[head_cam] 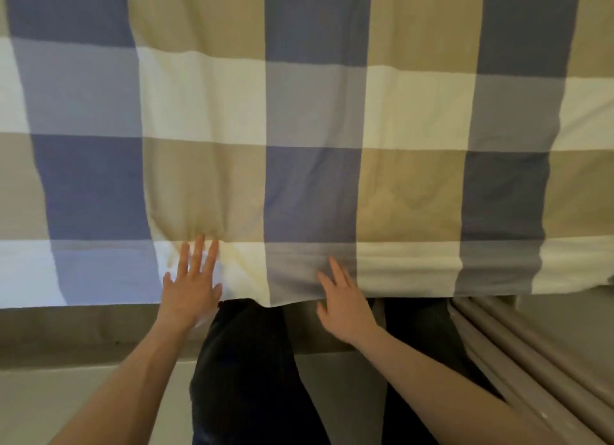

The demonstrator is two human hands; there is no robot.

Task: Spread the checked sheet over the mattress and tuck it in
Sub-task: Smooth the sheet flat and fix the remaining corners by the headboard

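Observation:
The checked sheet [312, 119], in blue, tan and cream squares, lies spread across the mattress and fills most of the view. Its near edge hangs a short way over the mattress side, with small creases around my hands. My left hand [192, 285] lies flat on the sheet at that edge, fingers straight and spread. My right hand [344, 300] rests on the overhanging hem a little to the right, fingers straight and pointing up-left. The mattress itself is hidden under the sheet.
Below the hem runs the brown bed base [83, 331], with pale floor [83, 411] in front of it. My dark trouser legs [252, 378] stand against the bed. Brown ribbed curtain folds [531, 361] hang at the lower right.

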